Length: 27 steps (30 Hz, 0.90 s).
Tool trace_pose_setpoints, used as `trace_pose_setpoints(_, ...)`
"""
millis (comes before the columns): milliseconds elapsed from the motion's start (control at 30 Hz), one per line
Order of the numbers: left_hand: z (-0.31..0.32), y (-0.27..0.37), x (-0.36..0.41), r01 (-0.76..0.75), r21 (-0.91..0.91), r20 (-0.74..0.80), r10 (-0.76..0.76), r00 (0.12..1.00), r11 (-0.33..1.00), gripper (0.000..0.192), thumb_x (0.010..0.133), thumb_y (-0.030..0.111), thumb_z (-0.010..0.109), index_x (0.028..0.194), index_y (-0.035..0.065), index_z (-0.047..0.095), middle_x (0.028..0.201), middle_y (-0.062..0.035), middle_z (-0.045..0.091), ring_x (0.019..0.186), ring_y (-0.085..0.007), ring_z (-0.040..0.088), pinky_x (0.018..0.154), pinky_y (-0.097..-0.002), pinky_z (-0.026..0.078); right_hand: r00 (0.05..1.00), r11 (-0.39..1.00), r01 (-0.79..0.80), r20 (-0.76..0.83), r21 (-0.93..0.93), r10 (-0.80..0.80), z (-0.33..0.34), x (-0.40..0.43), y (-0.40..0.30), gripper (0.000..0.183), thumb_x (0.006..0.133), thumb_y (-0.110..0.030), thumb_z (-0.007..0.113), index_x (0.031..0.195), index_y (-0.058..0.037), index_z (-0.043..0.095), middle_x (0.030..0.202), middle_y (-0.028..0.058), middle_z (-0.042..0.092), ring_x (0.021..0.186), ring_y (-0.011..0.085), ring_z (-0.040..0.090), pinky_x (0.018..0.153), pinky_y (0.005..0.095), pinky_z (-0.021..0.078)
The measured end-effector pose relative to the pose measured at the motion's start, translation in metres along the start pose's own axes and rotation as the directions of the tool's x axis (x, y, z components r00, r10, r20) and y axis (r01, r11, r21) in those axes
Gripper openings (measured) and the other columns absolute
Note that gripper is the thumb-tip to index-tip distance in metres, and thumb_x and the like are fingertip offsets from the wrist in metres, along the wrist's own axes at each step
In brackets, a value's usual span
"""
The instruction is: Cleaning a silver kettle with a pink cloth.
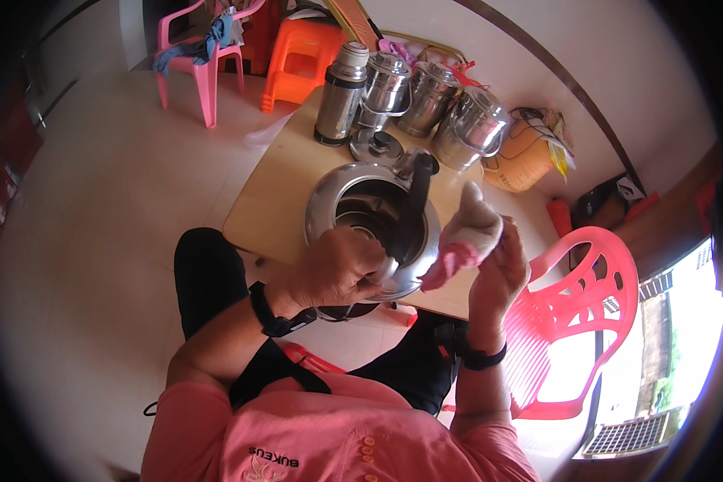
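A steel kettle (322,202) without its lid stands on a wooden table (259,205), its dark handle across the opening. My left hand (331,271) is at the kettle's near left rim, fingers curled; a small pale, shiny thing shows by its fingertips, too unclear to name. My right hand (506,253) pinches a white and pink cloth (473,232), raised beside the kettle's right side. Behind the kettle lies a round metal lid with a black knob (376,144).
A steel vacuum flask (340,93) and several lidded steel pots (385,87) stand at the table's back. A pink plastic chair (614,283) is at the right, orange stools (301,54) and another pink chair (202,66) beyond the table. An orange bag (518,159) leans near the wall.
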State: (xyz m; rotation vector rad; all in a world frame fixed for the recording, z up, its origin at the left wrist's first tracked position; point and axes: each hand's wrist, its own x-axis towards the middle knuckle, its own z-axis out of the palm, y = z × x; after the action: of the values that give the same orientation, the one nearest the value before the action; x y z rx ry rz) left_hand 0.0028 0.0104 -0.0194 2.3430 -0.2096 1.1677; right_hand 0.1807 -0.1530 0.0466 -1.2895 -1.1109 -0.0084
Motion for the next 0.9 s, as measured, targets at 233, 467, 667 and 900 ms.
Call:
trace_pose_setpoints(233, 0.019, -0.012, -0.007, -0.099, 0.144, -0.036, 0.106, 0.994, 0.985, 0.027, 0.076, 0.031, 0.078, 0.092, 0.0136, 0.065, 0.081, -0.0064, 0.059, 0.079, -0.0272, 0.064, 0.072, -0.0420, 0.048, 0.703, 0.609, 0.672, 0.622, -0.422, -0.345, 0.039, 0.021, -0.045, 0.027, 0.078, -0.006, 0.074, 0.104, -0.0086, 0.068, 0.108, 0.0067, 0.069, 0.113, 0.0314, 0.062, 0.091, 0.0415, 0.0432)
trace_pose_setpoints(467, -0.001, -0.018, -0.003, -0.084, 0.208, 0.060, 0.073, 0.996, 0.974, 0.027, 0.074, 0.022, 0.082, 0.082, 0.0114, 0.059, 0.079, -0.0046, 0.060, 0.074, -0.0257, 0.062, 0.067, -0.0412, 0.044, 0.911, 0.838, 0.330, 0.378, -0.434, -0.163, 0.032, 0.045, 0.011, 0.011, 0.088, -0.005, 0.065, 0.099, -0.0045, 0.065, 0.100, 0.0096, 0.067, 0.100, 0.0313, 0.063, 0.089, 0.0410, 0.0433)
trace_pose_setpoints(667, -0.007, -0.015, -0.009, 0.004, 0.188, 0.000, -0.004, 1.000, 0.982, 0.032, 0.082, 0.033, 0.079, 0.085, 0.0084, 0.059, 0.082, -0.0063, 0.058, 0.081, -0.0280, 0.060, 0.085, -0.0438, 0.043, 0.823, 0.749, 0.508, 0.495, -0.425, -0.278, 0.029, 0.030, 0.001, 0.008, 0.086, -0.010, 0.069, 0.092, -0.0055, 0.066, 0.092, 0.0084, 0.065, 0.088, 0.0296, 0.061, 0.084, 0.0402, 0.0428)
trace_pose_setpoints(900, 0.010, -0.018, -0.018, 0.241, -0.125, -0.166, -0.260, 0.951, 0.962, 0.052, 0.093, 0.053, 0.062, 0.110, 0.0039, 0.064, 0.109, -0.0110, 0.065, 0.114, -0.0327, 0.059, 0.117, -0.0497, 0.031, 0.724, 0.620, 0.678, 0.504, -0.394, -0.471, 0.047, 0.015, -0.019, 0.032, 0.077, -0.020, 0.079, 0.104, -0.0066, 0.068, 0.087, 0.0067, 0.061, 0.078, 0.0266, 0.061, 0.074, 0.0402, 0.0434)
